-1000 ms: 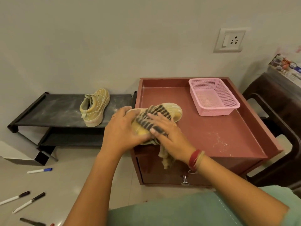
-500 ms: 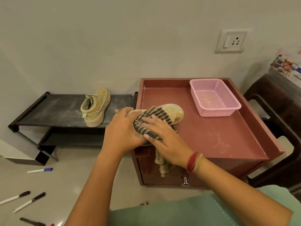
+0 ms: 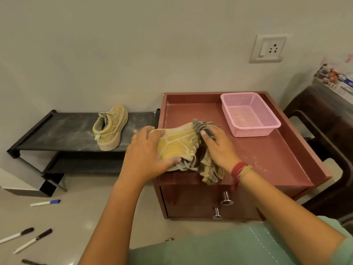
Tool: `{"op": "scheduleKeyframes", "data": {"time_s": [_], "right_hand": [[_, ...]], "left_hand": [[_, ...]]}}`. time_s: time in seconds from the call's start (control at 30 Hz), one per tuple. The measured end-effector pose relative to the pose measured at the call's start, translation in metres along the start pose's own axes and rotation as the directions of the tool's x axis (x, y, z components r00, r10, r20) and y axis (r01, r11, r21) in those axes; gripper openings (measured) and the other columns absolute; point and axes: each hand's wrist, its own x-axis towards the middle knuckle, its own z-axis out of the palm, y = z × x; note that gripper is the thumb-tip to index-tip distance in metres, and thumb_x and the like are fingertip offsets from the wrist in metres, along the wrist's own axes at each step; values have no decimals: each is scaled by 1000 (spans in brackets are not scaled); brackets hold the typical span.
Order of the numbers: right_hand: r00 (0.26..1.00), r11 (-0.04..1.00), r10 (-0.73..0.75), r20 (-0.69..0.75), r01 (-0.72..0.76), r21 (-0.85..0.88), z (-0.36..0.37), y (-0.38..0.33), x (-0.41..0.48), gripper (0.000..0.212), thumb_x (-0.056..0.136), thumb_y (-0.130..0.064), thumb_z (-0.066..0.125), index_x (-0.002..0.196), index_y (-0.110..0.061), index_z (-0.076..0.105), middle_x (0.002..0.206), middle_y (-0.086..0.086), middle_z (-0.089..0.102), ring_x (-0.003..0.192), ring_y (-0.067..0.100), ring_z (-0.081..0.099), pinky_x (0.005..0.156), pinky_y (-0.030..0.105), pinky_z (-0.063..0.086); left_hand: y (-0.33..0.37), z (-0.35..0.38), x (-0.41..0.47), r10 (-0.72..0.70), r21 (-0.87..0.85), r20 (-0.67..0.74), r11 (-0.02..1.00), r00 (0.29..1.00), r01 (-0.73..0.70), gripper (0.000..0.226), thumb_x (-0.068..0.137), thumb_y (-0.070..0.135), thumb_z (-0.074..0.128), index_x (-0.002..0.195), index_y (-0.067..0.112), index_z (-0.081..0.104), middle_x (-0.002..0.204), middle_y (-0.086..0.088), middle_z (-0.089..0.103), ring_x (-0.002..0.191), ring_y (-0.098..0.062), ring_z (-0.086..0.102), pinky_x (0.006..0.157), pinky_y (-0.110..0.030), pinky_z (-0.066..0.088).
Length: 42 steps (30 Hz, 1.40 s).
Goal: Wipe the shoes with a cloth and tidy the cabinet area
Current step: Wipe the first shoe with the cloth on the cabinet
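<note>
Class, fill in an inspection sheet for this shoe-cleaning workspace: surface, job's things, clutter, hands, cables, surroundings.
Surface: red cabinet top, dusty white specks.
Job's things: yellow shoe on cabinet; striped cloth against it; second shoe on black rack.
Clutter: pink basket on cabinet; markers on floor.
Hands: left hand grips shoe; right hand presses cloth.
Cables: nothing seen.
Surroundings: wall socket; dark chair at right.
</note>
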Motion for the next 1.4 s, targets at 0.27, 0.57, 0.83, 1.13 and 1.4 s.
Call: {"op": "scheduleKeyframes", "data": {"time_s": [0.27, 0.57, 0.83, 1.13, 1.4], "right_hand": [[944, 969, -225, 240, 243, -46, 15, -13, -20, 46, 94, -45, 38, 136, -29, 46, 147, -9, 39, 140, 11, 25, 115, 33, 17], [962, 962, -226, 153, 246, -120, 17, -23, -21, 43, 95, -44, 37, 130, -25, 52, 137, -7, 49, 131, 8, 37, 112, 34, 23], [971, 975, -157, 179, 181, -127, 19, -17, -21, 46, 95, -46, 34, 134, -27, 47, 143, -7, 41, 136, 13, 31, 112, 47, 26], [958, 974, -219, 187, 203, 103, 25, -9, -29, 38, 95, -47, 37, 133, -49, 32, 150, -19, 24, 144, 7, 9, 118, 41, 10], [934, 951, -283, 217, 244, 189, 27, -7, -34, 41, 92, -49, 35, 133, -47, 36, 150, -20, 28, 145, 7, 8, 119, 40, 4]], "left_hand": [[23, 17, 12, 31, 214, 43, 976, 999, -40, 92, 66, 66, 67, 138, 18, 37, 151, -6, 32, 145, -29, 15, 116, -50, 10], [18, 18, 6, 101, 178, -57, 980, 993, -90, 90, 57, 65, 73, 130, 17, 52, 137, -5, 50, 133, -25, 39, 113, -48, 22], [17, 18, 8, 112, 194, -47, 976, 993, -101, 96, 53, 72, 69, 131, 18, 51, 137, -3, 49, 132, -23, 39, 113, -46, 23], [11, 10, 13, 54, -68, -3, 996, 999, -54, 94, 52, 66, 75, 131, 18, 53, 137, -3, 37, 134, -21, 32, 117, -48, 15], [4, 6, 11, 50, -208, -104, 976, 993, -71, 67, 57, 46, 86, 114, 18, 65, 109, 8, 41, 101, -6, 44, 84, -30, 46]]}}
